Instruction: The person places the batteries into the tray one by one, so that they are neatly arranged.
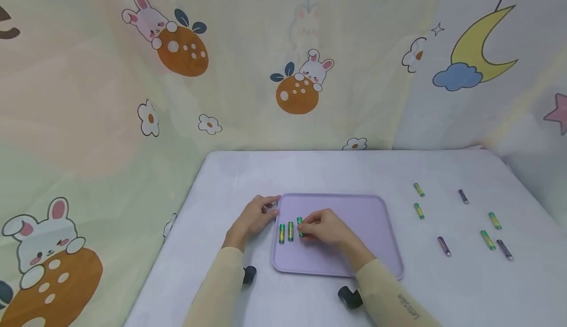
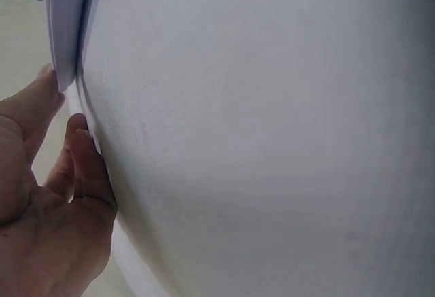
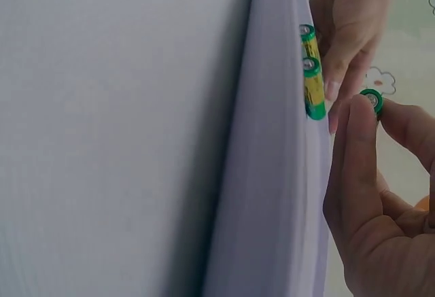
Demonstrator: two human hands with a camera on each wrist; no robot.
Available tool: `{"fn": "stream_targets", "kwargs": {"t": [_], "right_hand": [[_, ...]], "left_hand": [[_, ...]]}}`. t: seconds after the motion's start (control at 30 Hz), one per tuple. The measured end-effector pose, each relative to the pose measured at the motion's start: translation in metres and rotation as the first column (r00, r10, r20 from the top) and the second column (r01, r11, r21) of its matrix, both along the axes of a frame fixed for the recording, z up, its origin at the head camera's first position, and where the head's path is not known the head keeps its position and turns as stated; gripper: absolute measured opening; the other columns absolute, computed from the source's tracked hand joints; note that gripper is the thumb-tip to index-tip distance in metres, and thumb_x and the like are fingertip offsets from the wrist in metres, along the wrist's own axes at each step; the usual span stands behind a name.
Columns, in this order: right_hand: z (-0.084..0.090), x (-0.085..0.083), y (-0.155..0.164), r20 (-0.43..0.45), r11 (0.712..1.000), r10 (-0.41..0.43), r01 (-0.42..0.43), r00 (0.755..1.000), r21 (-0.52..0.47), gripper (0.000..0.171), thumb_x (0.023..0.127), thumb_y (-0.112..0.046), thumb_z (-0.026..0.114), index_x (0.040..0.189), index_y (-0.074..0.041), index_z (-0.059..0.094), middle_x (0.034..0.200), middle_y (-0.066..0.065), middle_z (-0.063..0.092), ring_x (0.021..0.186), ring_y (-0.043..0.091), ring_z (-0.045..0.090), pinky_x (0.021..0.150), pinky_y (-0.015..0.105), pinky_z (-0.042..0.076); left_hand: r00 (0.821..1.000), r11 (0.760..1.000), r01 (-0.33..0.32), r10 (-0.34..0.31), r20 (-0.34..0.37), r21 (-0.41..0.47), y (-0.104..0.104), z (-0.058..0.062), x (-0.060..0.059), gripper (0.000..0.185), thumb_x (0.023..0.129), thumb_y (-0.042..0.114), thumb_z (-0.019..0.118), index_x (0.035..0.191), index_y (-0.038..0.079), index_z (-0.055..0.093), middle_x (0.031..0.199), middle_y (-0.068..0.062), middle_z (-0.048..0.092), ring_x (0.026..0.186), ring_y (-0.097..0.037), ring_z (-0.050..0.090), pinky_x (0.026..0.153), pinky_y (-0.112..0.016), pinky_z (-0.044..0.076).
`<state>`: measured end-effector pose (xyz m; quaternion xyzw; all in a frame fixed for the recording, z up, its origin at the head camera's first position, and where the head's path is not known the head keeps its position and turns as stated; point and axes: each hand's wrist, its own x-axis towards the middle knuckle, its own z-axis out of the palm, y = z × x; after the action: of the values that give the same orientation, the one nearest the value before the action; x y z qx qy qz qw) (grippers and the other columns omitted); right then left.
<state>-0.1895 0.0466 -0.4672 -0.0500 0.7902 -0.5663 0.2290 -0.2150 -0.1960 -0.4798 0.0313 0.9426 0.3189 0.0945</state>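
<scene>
My right hand (image 1: 330,226) pinches a green-and-yellow battery (image 1: 299,220) between thumb and fingers over the left part of a shallow lilac tray (image 1: 345,209). In the right wrist view, the round end of the held battery (image 3: 372,98) shows at the fingertips. To its left, two matching batteries, an outer one (image 1: 281,234) and an inner one (image 1: 290,231), lie side by side in the tray. My left hand (image 1: 252,216) is at the tray's left edge, its fingers fairly straight. The left wrist view shows its fingertips right at the tray rim (image 2: 62,32).
Several loose batteries are scattered on the white table (image 1: 443,297) right of the tray, some green like this battery (image 1: 488,240), others dark purple like this battery (image 1: 444,246). A patterned curtain (image 1: 248,95) hangs behind the table's far edge.
</scene>
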Motion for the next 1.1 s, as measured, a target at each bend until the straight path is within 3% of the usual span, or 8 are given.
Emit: {"fn": "stream_targets", "kwargs": {"t": [0.27,0.5,0.73,1.1], "right_hand": [[-0.006,0.005,-0.010,0.001,1.000,0.013,-0.013,1.000,0.017,0.022,0.089,-0.020,0.079,0.096,0.001,0.072,0.080,0.006,0.075,0.070,0.016,0.073,0.069,0.029,0.059],[-0.004,0.007,-0.017,-0.048,0.996,0.021,-0.017,0.999,0.083,0.020,0.088,-0.019,0.080,0.093,-0.001,0.073,0.076,0.003,0.074,0.066,0.014,0.073,0.065,0.028,0.058],[-0.008,0.006,-0.022,-0.120,0.983,-0.046,0.066,0.992,0.169,0.015,0.087,-0.017,0.080,0.088,-0.004,0.073,0.070,0.001,0.073,0.061,0.012,0.071,0.059,0.025,0.054],[-0.007,0.008,-0.026,-0.117,0.987,-0.024,0.042,0.993,0.153,0.023,0.090,-0.023,0.081,0.092,-0.001,0.072,0.072,0.002,0.073,0.063,0.013,0.072,0.061,0.027,0.057]], "left_hand": [[1.000,1.000,0.002,-0.002,0.001,0.016,0.003,0.003,-0.001,0.048,0.102,0.033,0.064,0.150,0.032,0.055,0.130,-0.004,0.058,0.111,-0.021,0.054,0.096,-0.044,0.048],[1.000,1.000,-0.002,0.002,-0.012,0.012,0.003,0.004,-0.002,0.048,0.102,0.032,0.065,0.149,0.031,0.056,0.128,-0.004,0.058,0.109,-0.021,0.055,0.095,-0.044,0.048],[1.000,1.000,0.001,-0.001,-0.010,0.009,0.003,0.003,-0.002,0.048,0.101,0.032,0.065,0.149,0.030,0.056,0.128,-0.005,0.058,0.109,-0.022,0.055,0.094,-0.044,0.047],[1.000,1.000,-0.002,0.002,-0.005,0.008,0.001,0.002,0.001,0.048,0.102,0.032,0.065,0.149,0.030,0.056,0.129,-0.005,0.058,0.109,-0.022,0.055,0.096,-0.045,0.047]]}}
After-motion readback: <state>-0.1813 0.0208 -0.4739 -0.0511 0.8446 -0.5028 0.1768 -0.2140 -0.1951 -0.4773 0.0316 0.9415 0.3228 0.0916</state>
